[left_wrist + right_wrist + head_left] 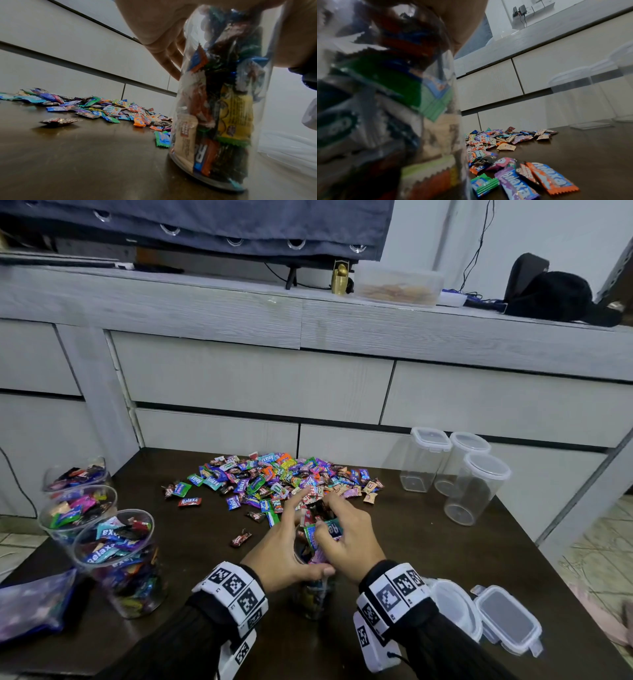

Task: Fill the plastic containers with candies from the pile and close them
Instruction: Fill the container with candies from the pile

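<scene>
Clear round plastic container, upright at lower centre of the head view, is standing packed with wrapped candies. Left hand is curling around its rim. Right hand is pinching teal candy wrappers over its mouth. Multicoloured candy pile is lying just beyond on the dark wooden table.

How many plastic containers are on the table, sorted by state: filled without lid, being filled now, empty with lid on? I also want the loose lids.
Filled containers without lid: 3
Container being filled: 1
Empty containers with lid on: 3
Loose lids: 2
Total: 7 containers, 2 loose lids
</scene>
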Motion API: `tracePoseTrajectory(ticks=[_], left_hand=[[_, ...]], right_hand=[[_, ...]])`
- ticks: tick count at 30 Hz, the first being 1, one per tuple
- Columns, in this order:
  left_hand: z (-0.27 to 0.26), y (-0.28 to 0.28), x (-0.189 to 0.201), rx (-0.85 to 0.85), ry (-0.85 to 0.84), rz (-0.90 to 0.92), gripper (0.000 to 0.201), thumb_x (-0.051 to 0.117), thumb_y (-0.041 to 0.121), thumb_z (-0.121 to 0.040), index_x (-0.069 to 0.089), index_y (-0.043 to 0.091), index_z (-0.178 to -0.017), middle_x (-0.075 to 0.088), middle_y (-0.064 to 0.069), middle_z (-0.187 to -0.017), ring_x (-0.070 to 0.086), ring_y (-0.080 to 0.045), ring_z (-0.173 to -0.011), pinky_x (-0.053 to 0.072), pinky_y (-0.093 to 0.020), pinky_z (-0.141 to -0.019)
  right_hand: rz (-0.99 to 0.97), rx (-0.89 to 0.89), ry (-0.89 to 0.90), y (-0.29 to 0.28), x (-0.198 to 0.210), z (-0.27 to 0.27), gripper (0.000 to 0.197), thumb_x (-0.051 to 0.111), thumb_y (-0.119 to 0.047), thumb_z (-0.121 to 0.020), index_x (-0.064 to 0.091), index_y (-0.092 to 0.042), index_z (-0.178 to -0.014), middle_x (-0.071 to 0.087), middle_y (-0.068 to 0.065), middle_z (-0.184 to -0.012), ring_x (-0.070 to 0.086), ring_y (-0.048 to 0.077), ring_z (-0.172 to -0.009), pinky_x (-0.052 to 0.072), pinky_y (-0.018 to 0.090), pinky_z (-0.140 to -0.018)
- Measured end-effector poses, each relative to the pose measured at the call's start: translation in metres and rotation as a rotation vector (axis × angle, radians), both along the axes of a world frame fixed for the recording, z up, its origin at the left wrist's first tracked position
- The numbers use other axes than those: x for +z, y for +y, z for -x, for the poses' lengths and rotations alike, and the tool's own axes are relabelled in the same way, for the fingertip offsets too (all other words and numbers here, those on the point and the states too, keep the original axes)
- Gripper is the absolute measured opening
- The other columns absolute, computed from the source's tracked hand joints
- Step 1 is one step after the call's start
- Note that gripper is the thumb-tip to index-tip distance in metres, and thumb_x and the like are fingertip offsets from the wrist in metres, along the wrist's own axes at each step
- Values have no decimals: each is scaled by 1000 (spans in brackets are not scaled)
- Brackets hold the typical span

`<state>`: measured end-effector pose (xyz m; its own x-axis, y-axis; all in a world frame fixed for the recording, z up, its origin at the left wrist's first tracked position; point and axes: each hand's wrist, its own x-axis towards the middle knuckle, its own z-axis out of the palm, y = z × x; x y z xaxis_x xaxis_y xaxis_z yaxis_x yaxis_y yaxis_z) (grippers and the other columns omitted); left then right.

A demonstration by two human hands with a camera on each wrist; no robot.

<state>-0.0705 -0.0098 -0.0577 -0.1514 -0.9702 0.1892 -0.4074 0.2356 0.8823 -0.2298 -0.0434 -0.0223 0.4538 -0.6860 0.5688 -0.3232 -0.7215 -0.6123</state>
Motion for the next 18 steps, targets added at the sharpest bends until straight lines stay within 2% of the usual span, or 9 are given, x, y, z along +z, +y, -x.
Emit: tracePoseTrajectory(ticks=[2, 4, 6, 8, 11, 14, 16, 18], left_hand=[[0, 0, 0, 14, -30, -5, 124, 82, 71, -48, 2, 64, -141, 35, 9, -142, 31, 7, -131, 27, -32, -108], [0, 0, 0, 12, -41, 4, 122, 84, 68, -49, 5, 62, -142, 41, 13, -135, 39, 3, -129, 33, -33, -109], [0, -1, 1, -10, -16, 9, 120, 88, 60, -51, 11, 58, -143, 45, 14, -137, 43, 2, -130, 36, -35, -112], [0, -1, 1, -29, 14, 10, 118, 90, 55, -53, 15, 54, -144, 47, 8, -143, 44, -2, -133, 37, -39, -114], [0, 0, 3, -34, 19, 8, 114, 88, 58, -52, 17, 55, -141, 49, 1, -143, 45, -3, -133, 38, -38, -113], [1, 0, 3, -43, 35, 17, 106, 88, 53, -54, 22, 53, -138, 53, 6, -137, 52, -2, -125, 42, -33, -108], [2, 0, 2, -39, 46, 23, 103, 88, 51, -54, 25, 52, -135, 55, 11, -133, 53, 3, -122, 42, -22, -104], [3, 0, 2, -36, 47, 27, 100, 87, 52, -54, 27, 52, -133, 54, 17, -131, 50, 10, -122, 38, -10, -99]], right_hand=[[34, -3, 15, 2, 2, 0, 17, 49, -23, -77, 52, -8, -85, 50, 1, -74, 43, 9, -69, 36, 21, -62], [54, -1, 27, 3, 4, 1, 18, 49, -21, -74, 53, -6, -83, 49, -1, -74, 40, 7, -72, 34, 22, -62], [69, 2, 49, 4, 6, 2, 17, 51, -19, -73, 55, -5, -82, 51, 1, -74, 41, 7, -75, 36, 25, -64], [86, 13, 99, 4, 9, 3, 13, 55, -14, -72, 57, -4, -81, 54, 3, -74, 42, 10, -77, 38, 28, -66], [128, 45, 227, 0, 15, 8, 12, 61, -11, -71, 61, -7, -82, 56, 1, -74, 42, 10, -79, 38, 25, -67], [104, 27, 389, -6, 20, 14, 18, 63, -26, -77, 65, -17, -93, 53, -5, -75, 45, 10, -78, 38, 28, -64], [45, 20, 510, -11, 23, 16, 26, 65, -37, -82, 66, -22, -103, 51, -6, -80, 51, 13, -79, 36, 26, -65], [-31, 73, 563, -15, 29, 16, 36, 69, -43, -81, 65, -21, -108, 60, -4, -84, 56, 11, -82, 39, 24, -69]])
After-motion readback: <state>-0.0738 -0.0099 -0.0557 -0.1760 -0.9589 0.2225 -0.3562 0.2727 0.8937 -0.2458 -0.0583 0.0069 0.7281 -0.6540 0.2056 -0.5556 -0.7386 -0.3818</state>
